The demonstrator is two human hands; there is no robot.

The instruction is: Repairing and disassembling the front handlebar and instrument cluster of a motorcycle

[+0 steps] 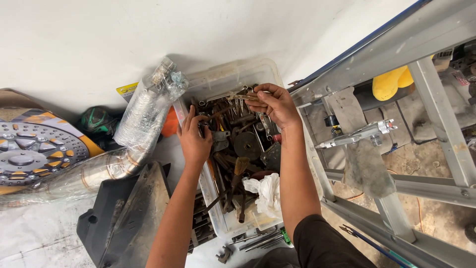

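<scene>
Both hands are down in the clear plastic tool bin (pixel 225 74) on the floor, and the rummaging looks only partly through — most of the contents lie in a tangled heap, with just one piece lifted out of it. The right hand (pixel 275 104) pinches a slim metal tool (pixel 237 96), a wrench by the look of it, between thumb and fingertips at the far end of the bin, just above the pile. The left hand (pixel 194 138) is curled over something dark at the bin's left wall; whether it grips a tool there I cannot tell.

The heap is greasy steel — wrenches, sockets, a round dull disc (pixel 246 144) — plus a wooden-handled brush (pixel 239 168) and a crumpled white rag (pixel 265 191) at the near end. Left of the bin lies a chrome exhaust pipe (pixel 144 116) wrapped in crinkled clear film, a perforated brake disc (pixel 34 151) beyond it, and a matt black plastic panel (pixel 131 218). To the right stands a pale metal frame (pixel 436 104), with a silvery spray gun (pixel 359 135) resting on a grey cloth.
</scene>
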